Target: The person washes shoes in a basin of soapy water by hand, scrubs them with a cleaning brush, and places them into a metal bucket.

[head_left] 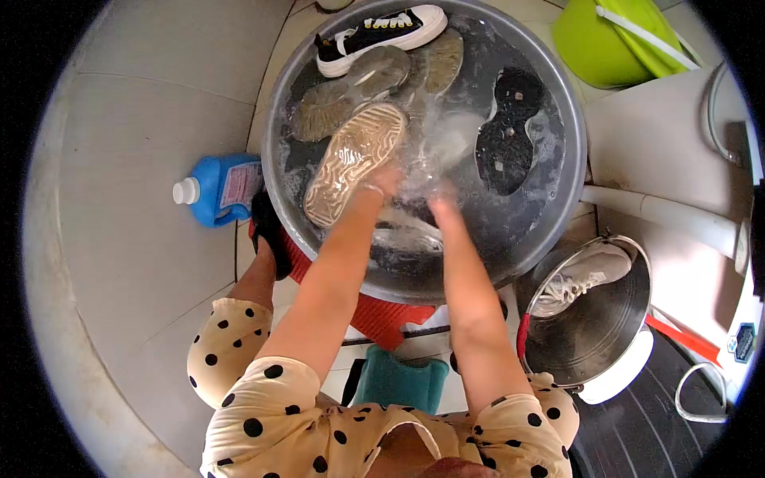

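A large grey basin (575, 159) of water stands before me with several shoe parts in it. My left hand (386, 180) is in the splashing water, next to the tan patterned sole of an overturned shoe (355, 163); its fingers are smeared and hidden. Close by on the right, my right hand (441, 191) is also blurred in the splash, its fingers not readable. A whitish, blurred shoe-like shape (408, 236) lies in the water below both hands. A black sneaker (382, 36) with white laces rests at the basin's far rim.
Black insoles (510, 131) and greyish-brown insoles (323, 107) lie in the basin. On the right, a metal bucket (590, 342) holds a light sneaker (586, 279). A blue bottle (219, 190) stands left, a green bucket (613, 48) at upper right, and a white pipe (661, 213) along the wall.
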Demonstrator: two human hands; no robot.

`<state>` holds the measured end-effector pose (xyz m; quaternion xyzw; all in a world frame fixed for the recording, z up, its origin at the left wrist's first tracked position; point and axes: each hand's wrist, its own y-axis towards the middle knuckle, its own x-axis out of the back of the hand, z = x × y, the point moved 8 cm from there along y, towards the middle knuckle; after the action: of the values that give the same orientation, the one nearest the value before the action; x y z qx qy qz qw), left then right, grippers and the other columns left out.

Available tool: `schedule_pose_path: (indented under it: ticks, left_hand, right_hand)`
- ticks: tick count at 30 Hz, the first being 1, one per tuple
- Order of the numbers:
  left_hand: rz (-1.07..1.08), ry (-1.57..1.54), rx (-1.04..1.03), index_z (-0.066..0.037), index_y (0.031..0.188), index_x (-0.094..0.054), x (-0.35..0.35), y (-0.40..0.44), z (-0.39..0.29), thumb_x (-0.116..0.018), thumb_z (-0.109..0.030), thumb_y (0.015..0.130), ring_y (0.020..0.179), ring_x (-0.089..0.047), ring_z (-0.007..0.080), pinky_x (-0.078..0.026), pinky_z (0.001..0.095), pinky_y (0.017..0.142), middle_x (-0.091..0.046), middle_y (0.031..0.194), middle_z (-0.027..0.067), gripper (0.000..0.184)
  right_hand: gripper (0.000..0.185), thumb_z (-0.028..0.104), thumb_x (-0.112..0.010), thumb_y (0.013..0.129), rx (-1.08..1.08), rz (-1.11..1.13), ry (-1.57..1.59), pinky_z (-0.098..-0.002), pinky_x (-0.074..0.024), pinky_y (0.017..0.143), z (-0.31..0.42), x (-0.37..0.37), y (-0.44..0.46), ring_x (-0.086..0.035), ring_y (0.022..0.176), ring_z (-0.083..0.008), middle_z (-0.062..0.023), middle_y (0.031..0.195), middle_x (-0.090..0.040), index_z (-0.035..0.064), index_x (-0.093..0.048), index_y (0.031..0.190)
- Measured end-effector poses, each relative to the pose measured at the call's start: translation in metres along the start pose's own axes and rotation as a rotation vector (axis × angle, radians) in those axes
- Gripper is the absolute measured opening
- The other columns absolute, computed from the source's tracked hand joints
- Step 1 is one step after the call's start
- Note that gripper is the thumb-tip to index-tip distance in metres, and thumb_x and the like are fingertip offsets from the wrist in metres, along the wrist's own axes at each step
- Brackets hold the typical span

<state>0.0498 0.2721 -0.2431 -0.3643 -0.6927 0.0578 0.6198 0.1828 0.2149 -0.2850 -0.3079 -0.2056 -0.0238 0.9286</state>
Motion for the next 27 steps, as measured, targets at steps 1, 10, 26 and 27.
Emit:
schedule_pose_path:
  ticks: [1, 10, 26, 27]
  left_hand:
    - [0.211, 0.162, 0.011, -0.001, 0.129, -0.051, -0.004, 0.003, 0.003, -0.04, -0.003, 0.089, 0.122, -0.05, 0.0327, -0.034, 0.0394, 0.109, -0.05, 0.134, 0.0199, 0.042]
    - [-0.21, -0.727, 0.043, -0.002, 0.113, -0.065, 0.105, -0.061, -0.039, -0.067, -0.019, 0.067, 0.102, -0.061, 0.0348, -0.047, 0.0361, 0.089, -0.065, 0.109, 0.0204, 0.049]
    - [-0.368, -1.263, 0.106, -0.004, 0.124, -0.058, 0.063, -0.265, -0.066, -0.063, -0.001, 0.067, 0.061, -0.055, 0.0136, -0.046, 0.0282, 0.059, -0.064, 0.076, 0.0051, 0.058]
    - [-0.383, -1.153, 0.077, -0.004, 0.123, -0.059, 0.052, -0.262, -0.066, -0.063, -0.001, 0.065, 0.066, -0.056, 0.0147, -0.047, 0.0284, 0.06, -0.063, 0.081, 0.0063, 0.058]
  right_hand:
    - [0.025, 0.015, -0.054, 0.085, -0.016, 0.068, 0.132, -0.043, -0.0497, 0.075, -0.005, 0.0, 0.002, -0.066, 0.085, -0.0337, -0.0151, 0.094, -0.069, 0.0004, -0.066, 0.101]
    - [0.02, 0.019, -0.054, 0.09, -0.081, -0.138, 0.375, -0.029, -0.0285, 0.032, 0.066, 0.101, -0.067, -0.047, 0.046, -0.0132, -0.0066, 0.064, -0.052, -0.0007, -0.057, 0.089]
    - [0.021, 0.017, -0.056, 0.087, 0.003, 0.226, 0.091, -0.035, -0.0393, 0.035, 0.072, 0.072, -0.232, -0.049, 0.039, -0.0194, -0.0118, 0.063, -0.058, -0.0017, -0.06, 0.08]
    - [0.02, 0.018, -0.057, 0.085, 0.104, 0.13, -0.035, -0.0364, -0.0419, 0.039, 0.068, 0.074, -0.23, -0.052, 0.042, -0.0214, -0.0132, 0.064, -0.06, -0.0015, -0.061, 0.08]
